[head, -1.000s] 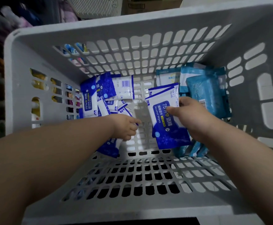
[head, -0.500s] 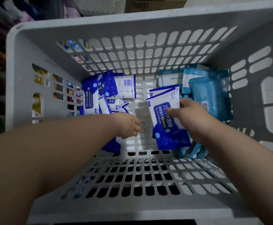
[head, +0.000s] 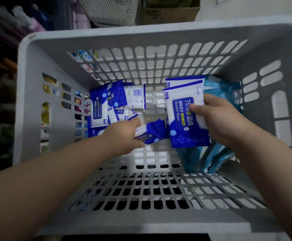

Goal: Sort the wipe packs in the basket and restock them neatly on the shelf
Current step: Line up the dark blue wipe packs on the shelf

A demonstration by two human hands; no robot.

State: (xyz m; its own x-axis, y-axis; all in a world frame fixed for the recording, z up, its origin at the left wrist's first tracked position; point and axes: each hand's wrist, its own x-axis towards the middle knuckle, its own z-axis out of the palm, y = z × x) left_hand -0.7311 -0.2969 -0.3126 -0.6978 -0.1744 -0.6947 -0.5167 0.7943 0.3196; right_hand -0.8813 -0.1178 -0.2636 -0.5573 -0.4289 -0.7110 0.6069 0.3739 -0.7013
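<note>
Both hands are inside a grey slotted basket. My right hand grips a small stack of blue-and-white alcohol wipe packs, held upright above the basket floor. My left hand is closed on another blue-and-white wipe pack, lifted and tilted toward the stack. More blue-and-white packs lie in a loose pile at the basket's far left. Teal wipe packs lie at the far right, partly hidden behind my right hand, and more teal packs stick out below it.
The near half of the basket floor holds no packs. Shelves with coloured goods stand to the left. A white woven basket and a cardboard box sit beyond the far rim.
My left hand has lifted a blue-and-white pack from the pile and carried it right toward the stack. My right hand has raised its stack slightly.
</note>
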